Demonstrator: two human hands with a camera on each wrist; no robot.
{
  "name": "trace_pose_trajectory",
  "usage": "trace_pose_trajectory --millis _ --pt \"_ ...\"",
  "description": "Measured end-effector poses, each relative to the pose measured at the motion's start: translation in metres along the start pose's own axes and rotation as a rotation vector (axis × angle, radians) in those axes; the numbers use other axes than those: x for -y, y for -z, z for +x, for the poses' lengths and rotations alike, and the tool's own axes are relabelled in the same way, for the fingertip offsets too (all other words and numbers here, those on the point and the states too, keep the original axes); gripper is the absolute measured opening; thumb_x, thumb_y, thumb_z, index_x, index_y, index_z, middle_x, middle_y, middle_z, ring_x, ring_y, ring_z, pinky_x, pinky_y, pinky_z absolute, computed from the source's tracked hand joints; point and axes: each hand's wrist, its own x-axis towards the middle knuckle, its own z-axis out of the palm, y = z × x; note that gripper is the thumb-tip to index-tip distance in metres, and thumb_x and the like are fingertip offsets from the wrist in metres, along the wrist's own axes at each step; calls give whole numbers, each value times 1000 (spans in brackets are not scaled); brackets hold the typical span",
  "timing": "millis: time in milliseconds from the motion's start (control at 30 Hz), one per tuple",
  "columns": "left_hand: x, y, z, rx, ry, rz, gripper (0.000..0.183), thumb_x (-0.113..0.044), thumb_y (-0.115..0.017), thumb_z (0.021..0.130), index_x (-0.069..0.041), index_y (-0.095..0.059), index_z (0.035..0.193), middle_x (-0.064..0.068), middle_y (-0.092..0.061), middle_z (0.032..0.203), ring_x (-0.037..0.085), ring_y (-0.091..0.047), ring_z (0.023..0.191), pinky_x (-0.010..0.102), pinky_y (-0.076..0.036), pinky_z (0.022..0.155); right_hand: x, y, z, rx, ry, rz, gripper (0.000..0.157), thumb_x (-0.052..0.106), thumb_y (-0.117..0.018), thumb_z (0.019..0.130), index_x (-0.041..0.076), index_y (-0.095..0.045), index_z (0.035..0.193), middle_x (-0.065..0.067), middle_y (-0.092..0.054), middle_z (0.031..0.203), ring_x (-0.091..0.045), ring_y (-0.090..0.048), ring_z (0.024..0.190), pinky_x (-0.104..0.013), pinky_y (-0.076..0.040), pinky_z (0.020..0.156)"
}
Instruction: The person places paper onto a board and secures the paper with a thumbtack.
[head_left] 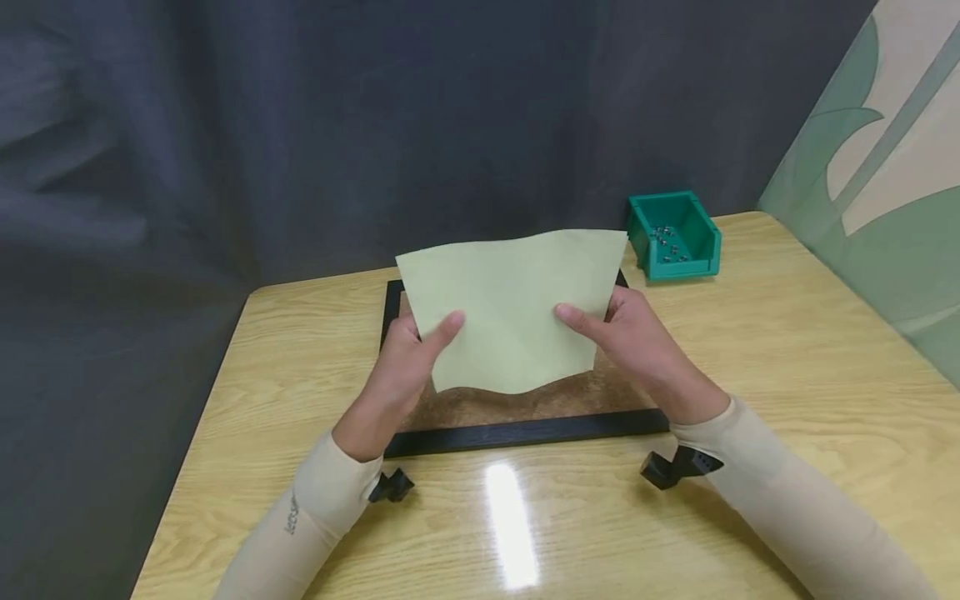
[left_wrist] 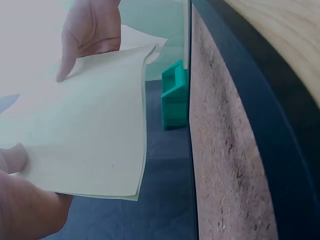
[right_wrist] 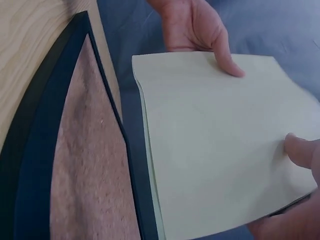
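Both hands hold up pale yellow-green paper (head_left: pixel 513 312) by its two sides. My left hand (head_left: pixel 403 358) pinches the left edge, thumb on the face and the other fingers behind. On the opposite edge my right hand (head_left: pixel 637 342) grips the same way. In the right wrist view the paper (right_wrist: pixel 215 135) shows a second layer along its edge; whether it is folded or two sheets I cannot tell. Beneath lies a cork board (head_left: pixel 480 410) with a black frame (head_left: pixel 525 432), partly hidden by the paper. The fingers behind the paper are mostly hidden.
A green bin (head_left: pixel 681 268) with several small metallic pieces (head_left: pixel 663 237) stands at the back right of the wooden table (head_left: pixel 315 342). A dark curtain (head_left: pixel 450 117) hangs behind, and a leaf-patterned panel (head_left: pixel 885 167) rises at the right.
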Motion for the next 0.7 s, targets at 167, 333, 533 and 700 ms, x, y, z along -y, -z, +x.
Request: trace_pose_trajectory --millis 167,333,533,700 --pt "1 0 1 31 14 -17 34 -24 -57 102 -9 -60 132 5 -62 135 16 -50 133 42 -37 115 -1 3 3 -3 27 -36 45 32 -65 97 5 -59 132 -4 -69 124 -6 -70 103 -28 -58 86" --pt "6 -1 2 23 -16 -26 36 -20 -58 102 -11 -58 137 5 -59 139 17 -51 134 42 -38 115 -7 2 8 -8 30 -59 44 33 -65 97 7 -60 132 -7 -67 129 -7 -68 107 -27 -56 89" --pt "13 0 8 9 68 54 34 -21 -60 101 -11 -59 133 6 -60 134 20 -54 129 42 -41 112 -11 5 14 -59 -40 -100 50 39 -68 94 8 -59 133 -9 -63 132 -11 -62 112 -27 -50 94" --pt "20 -1 13 13 138 99 38 -19 -61 100 -15 -55 137 6 -58 138 23 -52 130 44 -41 110 -20 8 19 -58 -84 -119 51 36 -68 94 6 -59 135 -12 -61 135 -17 -60 112 -27 -50 93"
